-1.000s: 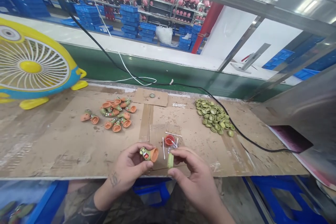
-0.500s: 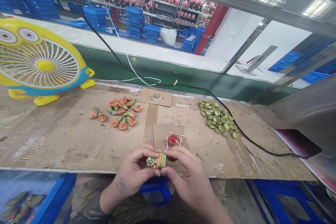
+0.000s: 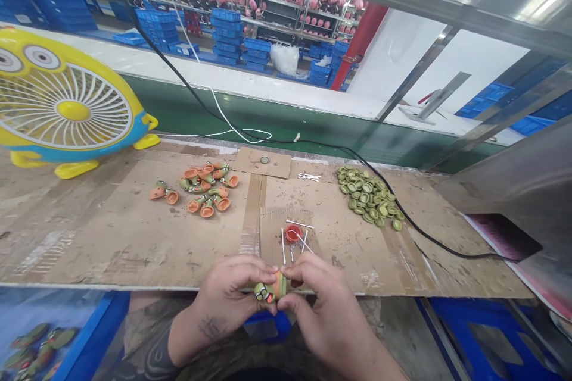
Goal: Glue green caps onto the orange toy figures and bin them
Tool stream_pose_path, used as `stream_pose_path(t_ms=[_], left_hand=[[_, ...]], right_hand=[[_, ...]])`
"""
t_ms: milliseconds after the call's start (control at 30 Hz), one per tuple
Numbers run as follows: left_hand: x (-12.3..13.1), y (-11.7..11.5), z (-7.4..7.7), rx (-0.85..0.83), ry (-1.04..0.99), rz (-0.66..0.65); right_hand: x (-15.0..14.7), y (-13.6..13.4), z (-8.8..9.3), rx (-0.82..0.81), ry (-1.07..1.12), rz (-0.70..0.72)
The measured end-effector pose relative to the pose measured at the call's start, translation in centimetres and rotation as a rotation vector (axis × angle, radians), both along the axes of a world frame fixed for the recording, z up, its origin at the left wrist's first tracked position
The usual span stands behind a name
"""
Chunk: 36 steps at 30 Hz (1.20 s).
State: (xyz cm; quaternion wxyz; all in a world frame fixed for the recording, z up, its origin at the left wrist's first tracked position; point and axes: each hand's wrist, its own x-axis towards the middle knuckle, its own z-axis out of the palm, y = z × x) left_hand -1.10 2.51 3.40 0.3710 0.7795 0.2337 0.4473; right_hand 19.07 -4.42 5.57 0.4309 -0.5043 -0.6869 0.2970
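Observation:
Between both hands is a small toy figure point(image 3: 270, 290), green with goggle-like eyes, an orange part and a green round base at its right end. My left hand point(image 3: 235, 289) is closed on the head side, thumb and index finger pinching it. Around the base end, my right hand point(image 3: 315, 289) pinches with thumb and fingers. Just beyond the hands a red cap point(image 3: 294, 233) sits on a cardboard piece point(image 3: 273, 223), with several cotton swabs point(image 3: 283, 246) around and in it. Orange and green figures point(image 3: 208, 187) lie in a cluster at the left; green discs point(image 3: 369, 196) are heaped at the right.
A yellow fan point(image 3: 74, 110) stands at the left. A black cable point(image 3: 411, 226) crosses the bench's right side. More swabs point(image 3: 308, 177) and a bottle cap point(image 3: 265, 159) on cardboard lie toward the back. A blue bin point(image 3: 89, 333) with figures is below left.
Both hands have moved slightly down and nearer to me with the figure between them. The figure has turned a little. The whole view has shifted slightly.

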Motion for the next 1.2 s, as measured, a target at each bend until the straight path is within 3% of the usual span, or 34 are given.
stream_pose_path(t_ms=[133, 200, 333, 433, 600, 867, 1200], left_hand=[[0.2, -0.3, -0.2, -0.112, 0.015, 0.006], [0.5, -0.6, -0.5, -0.367, -0.048, 0.02], [1.6, -1.2, -0.5, -1.04, -0.4, -0.067], [2.5, -2.0, -0.4, -1.245, -0.563, -0.131], [3.2, -3.2, -1.0, -1.298, -0.557, -0.137], [2.2, -3.3, -3.2, -1.107, -0.322, -0.126], [2.1, -3.7, -3.1, -1.1, -0.263, -0.115]], right_hand=[[0.2, 0.2, 0.7, -0.097, -0.02, 0.011], [0.3, 0.5, 0.8, -0.13, -0.016, 0.003], [0.2, 0.9, 0.1, -0.129, 0.08, 0.0], [-0.1, 0.6, -1.2, -0.024, 0.09, -0.06], [-0.2, 0.1, -2.3, 0.142, 0.027, -0.072], [0.5, -0.1, -1.7, 0.19, -0.074, 0.003], [0.1, -0.8, -2.1, 0.275, -0.09, -0.054]])
